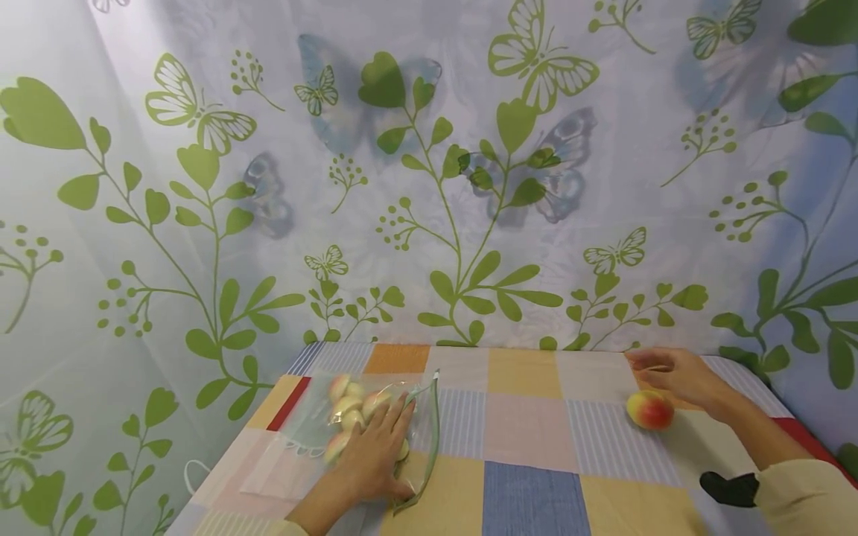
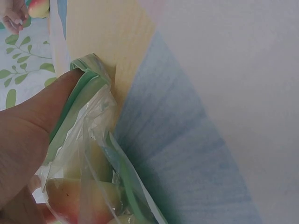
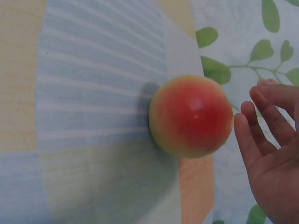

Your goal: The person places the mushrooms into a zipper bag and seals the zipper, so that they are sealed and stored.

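On the left of the table lies a clear zip bag [image 1: 429, 439] with a green rim, holding several yellow-and-red fruits [image 1: 348, 409]. My left hand [image 1: 375, 454] rests over the bag with its fingers spread. In the left wrist view the thumb [image 2: 51, 102] reaches behind the green rim [image 2: 91, 77], its tip hidden. A single round red-and-yellow fruit [image 1: 650, 410], perhaps an apple or a peach, sits toward the right side. Just beyond it is my right hand [image 1: 687, 376], fingers loosely bent and holding nothing. In the right wrist view the fingertips come close to the fruit [image 3: 190, 116].
A patchwork cloth [image 1: 529, 424] covers the table. Behind it hangs a pale curtain [image 1: 429, 186] printed with green leaves and butterflies. Beside the right sleeve is a black object [image 1: 727, 489]. A white loop [image 1: 191, 473] shows past the table's left edge.
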The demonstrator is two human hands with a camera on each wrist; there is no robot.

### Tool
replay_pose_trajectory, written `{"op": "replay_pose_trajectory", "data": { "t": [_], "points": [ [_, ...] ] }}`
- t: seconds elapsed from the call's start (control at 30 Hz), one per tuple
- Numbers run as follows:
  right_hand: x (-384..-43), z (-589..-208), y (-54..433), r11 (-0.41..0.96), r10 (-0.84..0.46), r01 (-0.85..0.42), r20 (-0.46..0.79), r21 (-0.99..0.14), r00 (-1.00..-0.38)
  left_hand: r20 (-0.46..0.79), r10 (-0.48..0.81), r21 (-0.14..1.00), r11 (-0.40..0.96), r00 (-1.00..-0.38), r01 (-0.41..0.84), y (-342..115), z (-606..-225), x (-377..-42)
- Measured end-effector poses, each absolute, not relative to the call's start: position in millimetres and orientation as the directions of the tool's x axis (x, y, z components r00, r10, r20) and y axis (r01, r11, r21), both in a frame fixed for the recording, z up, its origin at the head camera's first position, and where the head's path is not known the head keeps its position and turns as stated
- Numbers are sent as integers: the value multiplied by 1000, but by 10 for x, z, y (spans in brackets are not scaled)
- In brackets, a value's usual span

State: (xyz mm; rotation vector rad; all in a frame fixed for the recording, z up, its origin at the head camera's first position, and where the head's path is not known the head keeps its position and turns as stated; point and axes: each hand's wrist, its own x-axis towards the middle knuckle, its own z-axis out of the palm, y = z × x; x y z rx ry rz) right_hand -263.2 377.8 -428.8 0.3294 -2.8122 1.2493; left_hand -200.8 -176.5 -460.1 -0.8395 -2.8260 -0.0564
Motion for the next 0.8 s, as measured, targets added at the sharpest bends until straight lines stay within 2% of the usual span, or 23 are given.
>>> {"op": "replay_pose_trajectory", "data": {
  "t": [0.37,0.5,0.63,0.8],
  "points": [
    [-2646,-4415,3986,702,-178,-194,96,-685,-979,204,551,-16,828,-809,560,-1791,-4617,-1998],
    [-2665,-4484,4064,677,-176,-153,43,-720,-983,206,550,-8,828,-809,561,-1790,-4599,-1981],
    [-2648,-4567,4161,707,-170,-120,-4,-697,-985,199,550,-14,829,-811,559,-1782,-4594,-1983],
    [-2596,-4693,4233,673,-234,-152,-13,-724,-972,202,547,-33,833,-812,553,-1774,-4587,-1992]
  ]
}}
